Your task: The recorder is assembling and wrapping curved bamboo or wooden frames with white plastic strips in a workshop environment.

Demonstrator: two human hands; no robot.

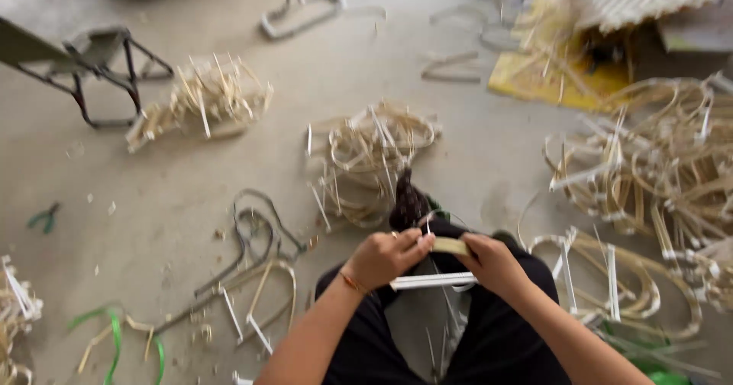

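Note:
My left hand (pixel 385 257) and my right hand (pixel 492 263) meet just above my lap, over my black trousers. Between them I pinch a short pale cane strip (pixel 449 245), the fingers of both hands closed on it. A bundle of white strips (pixel 431 281) lies across under my hands, and my right hand seems to touch its end. My dark-socked foot (pixel 407 202) points away from me on the concrete floor. A thin orange band sits on my left wrist.
Piles of bent cane pieces bound with white strips lie ahead (pixel 374 152), at the left (pixel 202 99) and at the right (pixel 657 171). Grey curved frames (pixel 256 236), green pliers (pixel 43 219), green strapping (pixel 114 331), a metal stand (pixel 95 68) and a yellow board (pixel 557 72) are on the floor.

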